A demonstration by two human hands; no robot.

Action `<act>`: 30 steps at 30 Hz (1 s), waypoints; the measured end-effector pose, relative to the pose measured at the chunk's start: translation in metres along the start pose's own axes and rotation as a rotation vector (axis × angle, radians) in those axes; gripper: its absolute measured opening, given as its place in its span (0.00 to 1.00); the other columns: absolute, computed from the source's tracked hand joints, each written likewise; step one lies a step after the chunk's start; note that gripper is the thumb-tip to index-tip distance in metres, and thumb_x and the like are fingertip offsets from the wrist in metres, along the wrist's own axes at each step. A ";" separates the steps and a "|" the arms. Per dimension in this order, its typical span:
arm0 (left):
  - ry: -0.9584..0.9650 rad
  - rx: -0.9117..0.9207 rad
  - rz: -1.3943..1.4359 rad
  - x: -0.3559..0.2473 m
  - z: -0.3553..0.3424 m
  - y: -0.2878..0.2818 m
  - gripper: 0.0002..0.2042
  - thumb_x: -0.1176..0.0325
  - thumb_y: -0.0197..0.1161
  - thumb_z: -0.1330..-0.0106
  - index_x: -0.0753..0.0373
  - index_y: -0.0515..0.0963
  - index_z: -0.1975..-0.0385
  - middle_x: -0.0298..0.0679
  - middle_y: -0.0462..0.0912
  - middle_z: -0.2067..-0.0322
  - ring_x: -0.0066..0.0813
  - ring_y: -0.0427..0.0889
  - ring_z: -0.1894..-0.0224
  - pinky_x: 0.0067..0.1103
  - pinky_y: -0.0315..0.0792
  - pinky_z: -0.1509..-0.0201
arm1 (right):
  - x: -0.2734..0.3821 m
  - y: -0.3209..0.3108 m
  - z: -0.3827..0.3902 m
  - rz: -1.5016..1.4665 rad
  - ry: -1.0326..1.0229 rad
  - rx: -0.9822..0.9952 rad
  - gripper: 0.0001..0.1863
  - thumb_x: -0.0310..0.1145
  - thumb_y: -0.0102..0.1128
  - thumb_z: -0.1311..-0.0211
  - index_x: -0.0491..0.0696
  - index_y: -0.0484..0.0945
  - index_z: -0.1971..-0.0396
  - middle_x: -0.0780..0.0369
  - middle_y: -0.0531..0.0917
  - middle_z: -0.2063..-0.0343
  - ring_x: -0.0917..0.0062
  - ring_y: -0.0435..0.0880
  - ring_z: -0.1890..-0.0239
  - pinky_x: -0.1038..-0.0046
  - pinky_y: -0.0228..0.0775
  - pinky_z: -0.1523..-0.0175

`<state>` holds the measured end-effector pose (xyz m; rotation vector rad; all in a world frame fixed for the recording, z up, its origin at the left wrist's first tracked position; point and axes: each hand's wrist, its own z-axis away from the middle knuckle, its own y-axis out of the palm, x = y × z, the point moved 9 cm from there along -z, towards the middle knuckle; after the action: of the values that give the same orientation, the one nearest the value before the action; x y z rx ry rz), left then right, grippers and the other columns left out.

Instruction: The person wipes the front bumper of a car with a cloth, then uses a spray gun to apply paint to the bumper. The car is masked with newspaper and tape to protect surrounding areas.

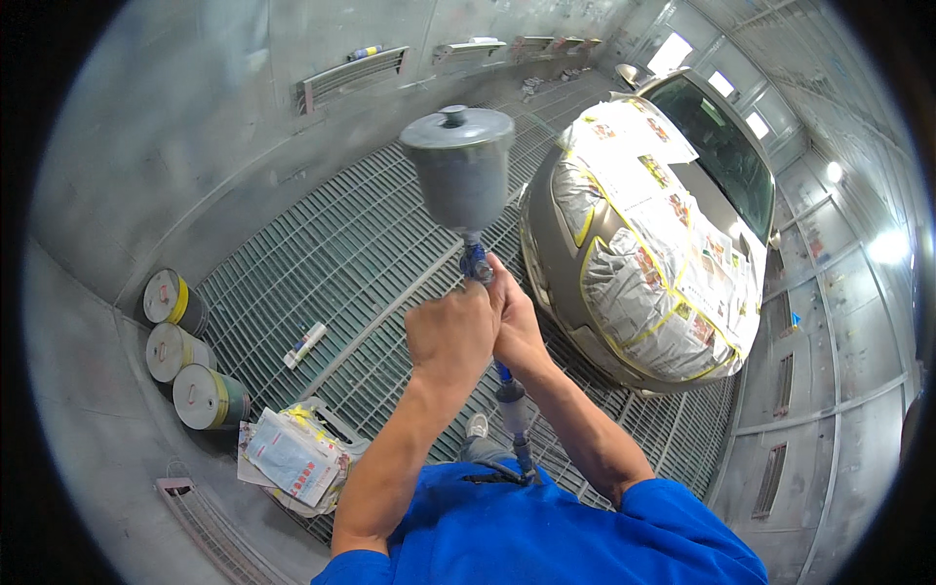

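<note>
Both of my hands are raised at the centre, close together on a spray gun [477, 263] with a blue body. My left hand [450, 330] is curled into a fist against the gun, its fingertips hidden from me. The fingers of my right hand [515, 317] wrap round the gun's handle, which they mostly cover. On top stands a grey paint cup [458, 175], upright, with a round lid and small knob. Below my hands, a clear and dark inline filter [514, 409] hangs from the handle and meets a hose near my blue shirt.
A car [546, 283], its front masked with newspaper [634, 263] and yellow tape, stands right. Metal floor grating [322, 234] spans the ground. Left are several paint buckets [200, 397], a paper-topped pile [292, 456] and a white tube [305, 345]. Grey walls [195, 146] enclose everything.
</note>
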<state>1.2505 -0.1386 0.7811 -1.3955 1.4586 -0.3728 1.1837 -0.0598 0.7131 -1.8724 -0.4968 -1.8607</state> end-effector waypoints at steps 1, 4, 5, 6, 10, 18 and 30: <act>0.044 -0.022 0.103 -0.001 0.004 -0.010 0.21 0.55 0.60 0.32 0.61 0.76 0.86 0.38 0.79 0.87 0.37 0.81 0.85 0.29 0.72 0.81 | 0.002 -0.006 -0.001 0.125 -0.035 0.028 0.35 0.26 0.62 0.35 0.39 0.58 0.31 0.61 0.80 0.53 0.81 0.77 0.53 0.76 0.71 0.47; 0.115 -0.002 0.434 -0.001 0.031 -0.024 0.18 0.57 0.66 0.34 0.64 0.80 0.82 0.39 0.81 0.85 0.29 0.81 0.84 0.24 0.70 0.82 | 0.007 -0.021 -0.007 -0.028 0.075 0.023 0.18 0.32 0.61 0.33 0.39 0.74 0.49 0.60 0.83 0.61 0.77 0.82 0.58 0.73 0.78 0.56; -0.010 0.132 0.618 0.015 0.041 -0.008 0.16 0.60 0.66 0.33 0.66 0.81 0.77 0.40 0.82 0.82 0.27 0.82 0.81 0.23 0.72 0.78 | 0.009 -0.014 -0.010 0.044 0.201 0.049 0.17 0.38 0.59 0.30 0.40 0.76 0.51 0.60 0.83 0.61 0.76 0.83 0.60 0.71 0.81 0.65; -0.138 0.263 0.805 0.028 0.052 0.014 0.14 0.62 0.66 0.33 0.68 0.82 0.72 0.40 0.84 0.79 0.25 0.83 0.77 0.22 0.74 0.75 | 0.016 -0.007 -0.014 0.011 0.202 0.050 0.18 0.41 0.57 0.29 0.41 0.76 0.51 0.60 0.83 0.61 0.76 0.83 0.60 0.71 0.81 0.67; -0.485 0.662 1.554 0.023 0.099 0.101 0.20 0.72 0.64 0.32 0.76 0.72 0.44 0.45 0.82 0.52 0.30 0.83 0.52 0.25 0.78 0.45 | 0.027 0.009 -0.020 -0.129 0.186 0.081 0.20 0.45 0.49 0.25 0.43 0.75 0.49 0.59 0.83 0.59 0.75 0.83 0.58 0.70 0.82 0.68; -0.568 0.653 1.828 0.024 0.103 0.138 0.16 0.69 0.63 0.30 0.73 0.78 0.49 0.45 0.85 0.56 0.31 0.85 0.54 0.25 0.80 0.47 | 0.023 0.007 -0.022 -0.066 0.213 0.059 0.19 0.43 0.51 0.26 0.44 0.75 0.48 0.59 0.84 0.59 0.75 0.83 0.58 0.72 0.80 0.69; -0.444 0.688 1.669 0.028 0.094 0.127 0.14 0.68 0.61 0.29 0.71 0.80 0.49 0.43 0.86 0.59 0.27 0.85 0.56 0.22 0.81 0.48 | 0.014 0.003 -0.029 0.125 0.243 0.061 0.17 0.44 0.55 0.28 0.43 0.80 0.61 0.62 0.83 0.70 0.79 0.81 0.67 0.75 0.76 0.74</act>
<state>1.2627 -0.0888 0.6289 0.4732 1.4124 0.4676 1.1618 -0.0789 0.7266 -1.5730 -0.3413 -1.9323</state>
